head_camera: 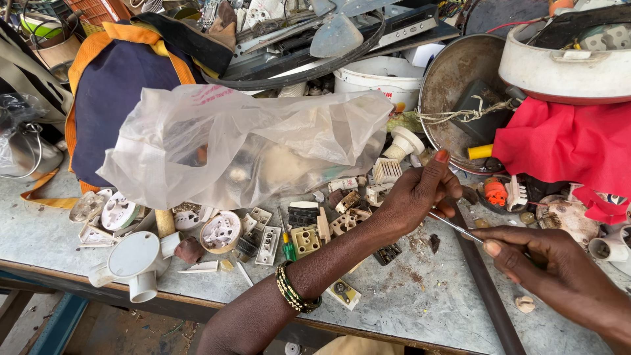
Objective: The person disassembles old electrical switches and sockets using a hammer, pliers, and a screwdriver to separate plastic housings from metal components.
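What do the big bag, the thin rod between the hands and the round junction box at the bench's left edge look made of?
Bag: thin clear plastic film, crinkled, contents show through. Rod, held by left hand and right hand: probably metal, slim with a bright shine. Junction box: likely moulded plastic, matt white and smooth.

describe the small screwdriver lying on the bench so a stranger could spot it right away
Start at the big clear plastic bag on the grey workbench. Just below it, among broken white and beige switch parts, lies the small screwdriver, left of the left hand's wrist. Its bright green handle sets it apart.
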